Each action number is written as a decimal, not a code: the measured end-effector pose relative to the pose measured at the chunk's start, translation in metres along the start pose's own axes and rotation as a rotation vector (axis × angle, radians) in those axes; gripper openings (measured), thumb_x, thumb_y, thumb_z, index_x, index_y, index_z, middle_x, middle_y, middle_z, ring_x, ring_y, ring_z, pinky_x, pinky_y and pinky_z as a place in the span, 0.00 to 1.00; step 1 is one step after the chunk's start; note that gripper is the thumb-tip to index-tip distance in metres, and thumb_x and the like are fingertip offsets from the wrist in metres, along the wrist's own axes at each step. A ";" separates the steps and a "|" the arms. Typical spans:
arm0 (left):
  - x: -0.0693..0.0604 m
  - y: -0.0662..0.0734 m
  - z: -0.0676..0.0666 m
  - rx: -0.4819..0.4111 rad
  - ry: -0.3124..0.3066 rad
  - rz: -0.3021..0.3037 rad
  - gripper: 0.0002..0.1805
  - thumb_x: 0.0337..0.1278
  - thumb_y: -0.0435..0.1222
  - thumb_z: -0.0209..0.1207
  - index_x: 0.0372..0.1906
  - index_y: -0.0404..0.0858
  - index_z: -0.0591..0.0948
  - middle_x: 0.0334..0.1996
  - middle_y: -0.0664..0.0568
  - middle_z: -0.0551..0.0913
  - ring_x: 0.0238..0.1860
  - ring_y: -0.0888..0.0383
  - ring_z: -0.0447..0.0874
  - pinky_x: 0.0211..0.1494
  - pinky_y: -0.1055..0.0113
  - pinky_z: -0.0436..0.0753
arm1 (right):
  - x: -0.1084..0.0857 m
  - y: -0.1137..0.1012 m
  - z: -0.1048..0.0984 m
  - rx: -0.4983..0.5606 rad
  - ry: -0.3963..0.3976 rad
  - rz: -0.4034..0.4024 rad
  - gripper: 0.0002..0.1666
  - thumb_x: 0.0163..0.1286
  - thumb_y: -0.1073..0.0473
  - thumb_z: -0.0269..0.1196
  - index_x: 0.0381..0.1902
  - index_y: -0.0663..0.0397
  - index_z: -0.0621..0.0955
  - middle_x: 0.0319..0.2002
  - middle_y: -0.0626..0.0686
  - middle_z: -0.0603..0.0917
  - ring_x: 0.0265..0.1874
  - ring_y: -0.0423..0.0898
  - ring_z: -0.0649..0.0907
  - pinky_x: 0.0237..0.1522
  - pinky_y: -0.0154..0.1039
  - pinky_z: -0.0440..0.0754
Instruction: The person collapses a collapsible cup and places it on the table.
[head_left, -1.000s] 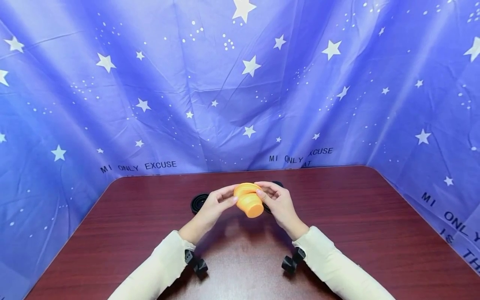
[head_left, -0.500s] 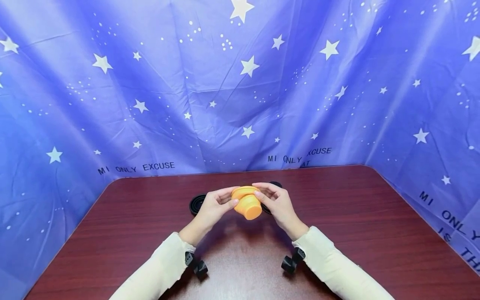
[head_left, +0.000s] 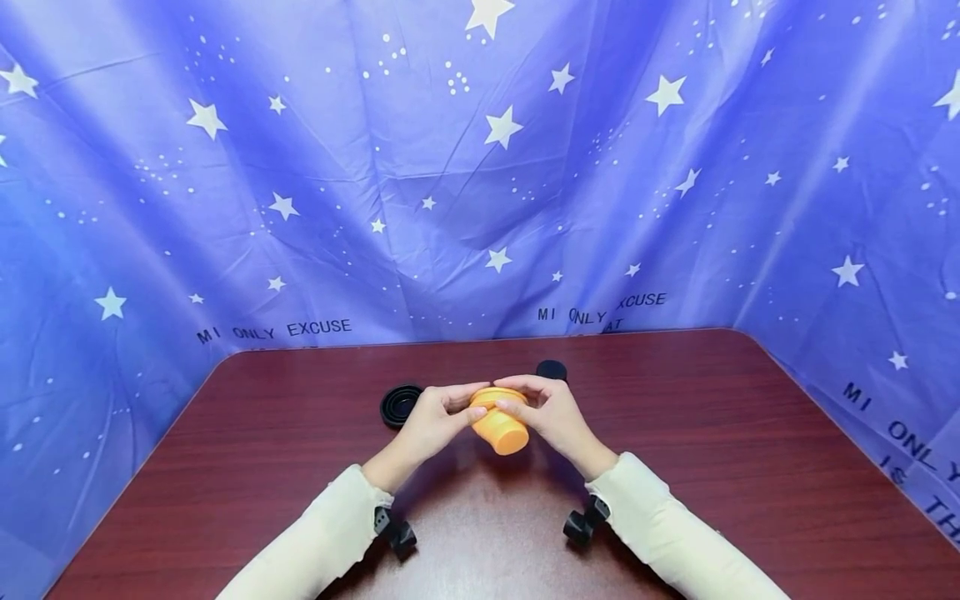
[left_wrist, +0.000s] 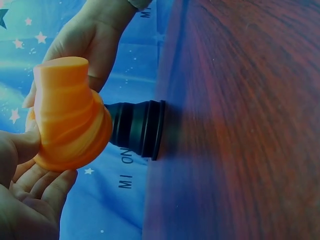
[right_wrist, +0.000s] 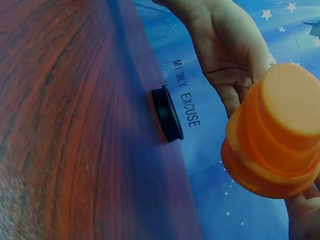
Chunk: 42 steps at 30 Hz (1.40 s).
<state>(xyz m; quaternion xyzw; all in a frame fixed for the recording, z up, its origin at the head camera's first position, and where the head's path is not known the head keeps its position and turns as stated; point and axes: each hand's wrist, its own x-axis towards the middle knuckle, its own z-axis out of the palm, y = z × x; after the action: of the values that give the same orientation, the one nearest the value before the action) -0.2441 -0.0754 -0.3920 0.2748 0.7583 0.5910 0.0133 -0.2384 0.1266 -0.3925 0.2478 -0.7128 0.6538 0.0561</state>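
Observation:
An orange ribbed cup (head_left: 502, 429) is held above the table between both hands, its narrow end toward the camera and its wide rim away. My left hand (head_left: 431, 421) pinches the rim from the left, thumb in front, fingers behind. From the right, my right hand (head_left: 555, 417) grips the same rim with the thumb near the other thumb. The left wrist view shows the orange cup (left_wrist: 70, 115) slanted, its folds uneven on one side. In the right wrist view the cup (right_wrist: 275, 140) hides part of the fingers.
A flat black ringed piece (head_left: 400, 406) lies on the brown table (head_left: 262, 433) beyond my left hand. Beyond my right hand stands a black ribbed cup (head_left: 552, 369), partly hidden in the head view; it shows fully stepped in the left wrist view (left_wrist: 137, 129). A starry blue curtain (head_left: 420, 167) surrounds the table.
Both hands have come closer together and moved slightly down toward the camera with the orange cup. Its upper rim part looks flatter, and more of the black cup behind shows.

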 end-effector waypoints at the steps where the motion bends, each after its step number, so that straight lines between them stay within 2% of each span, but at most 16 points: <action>1: 0.000 0.000 0.000 0.004 0.006 0.000 0.22 0.58 0.31 0.61 0.57 0.28 0.76 0.50 0.38 0.81 0.50 0.50 0.81 0.47 0.68 0.81 | 0.000 0.000 0.000 -0.005 -0.004 -0.002 0.18 0.59 0.66 0.67 0.48 0.67 0.81 0.43 0.63 0.84 0.37 0.40 0.84 0.38 0.32 0.82; 7: 0.001 -0.002 0.000 0.009 0.032 -0.026 0.22 0.57 0.32 0.62 0.57 0.30 0.77 0.50 0.40 0.81 0.49 0.54 0.81 0.47 0.70 0.80 | 0.000 0.001 0.000 -0.078 0.015 0.019 0.18 0.59 0.64 0.68 0.47 0.65 0.82 0.41 0.59 0.86 0.33 0.39 0.83 0.35 0.31 0.81; 12: 0.002 0.000 0.000 -0.096 0.048 -0.034 0.25 0.58 0.30 0.61 0.61 0.30 0.72 0.54 0.37 0.79 0.52 0.50 0.80 0.50 0.69 0.80 | 0.000 0.000 -0.001 -0.099 0.059 0.009 0.17 0.60 0.63 0.67 0.47 0.66 0.82 0.40 0.60 0.86 0.33 0.38 0.84 0.35 0.32 0.82; 17: 0.002 0.001 -0.004 -0.189 0.055 0.001 0.29 0.62 0.35 0.58 0.67 0.34 0.67 0.59 0.36 0.73 0.57 0.46 0.76 0.55 0.64 0.78 | 0.000 -0.001 -0.003 -0.001 0.135 0.009 0.18 0.61 0.66 0.65 0.49 0.69 0.80 0.39 0.59 0.86 0.33 0.38 0.84 0.34 0.32 0.82; 21: 0.003 0.000 -0.003 -0.224 0.003 0.003 0.30 0.63 0.42 0.56 0.68 0.36 0.66 0.60 0.41 0.75 0.56 0.56 0.76 0.58 0.65 0.75 | 0.000 -0.002 -0.003 0.147 0.162 0.005 0.19 0.62 0.69 0.63 0.50 0.75 0.77 0.38 0.49 0.86 0.35 0.38 0.84 0.35 0.32 0.83; 24: 0.003 0.001 0.000 -0.249 -0.025 -0.016 0.30 0.63 0.42 0.56 0.67 0.34 0.67 0.57 0.42 0.77 0.52 0.63 0.76 0.56 0.67 0.75 | 0.001 -0.001 -0.003 0.216 0.163 0.001 0.20 0.63 0.71 0.61 0.51 0.78 0.75 0.37 0.44 0.86 0.36 0.38 0.84 0.36 0.32 0.82; 29: 0.004 0.004 0.001 -0.284 -0.009 -0.033 0.24 0.64 0.33 0.54 0.63 0.28 0.69 0.54 0.34 0.77 0.47 0.63 0.79 0.53 0.68 0.77 | 0.001 -0.002 -0.003 0.234 0.164 0.007 0.20 0.64 0.71 0.61 0.51 0.80 0.74 0.35 0.44 0.86 0.32 0.38 0.83 0.34 0.31 0.82; 32: 0.005 0.004 0.001 -0.283 0.004 -0.030 0.22 0.63 0.29 0.54 0.61 0.27 0.71 0.52 0.33 0.78 0.46 0.63 0.80 0.51 0.70 0.78 | 0.001 -0.003 -0.003 0.227 0.157 0.009 0.20 0.64 0.71 0.61 0.51 0.79 0.74 0.35 0.44 0.86 0.32 0.38 0.83 0.34 0.32 0.83; 42: 0.003 0.003 -0.002 -0.245 -0.015 0.003 0.22 0.62 0.30 0.56 0.60 0.28 0.72 0.53 0.34 0.78 0.47 0.62 0.81 0.49 0.69 0.80 | 0.001 -0.001 -0.004 0.234 0.117 0.028 0.20 0.64 0.70 0.60 0.51 0.79 0.74 0.36 0.45 0.85 0.34 0.39 0.83 0.36 0.32 0.83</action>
<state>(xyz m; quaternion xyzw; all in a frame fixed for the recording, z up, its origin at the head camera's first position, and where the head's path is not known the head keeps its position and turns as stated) -0.2463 -0.0756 -0.3875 0.2769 0.6797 0.6772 0.0517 -0.2396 0.1301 -0.3904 0.2042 -0.6305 0.7465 0.0591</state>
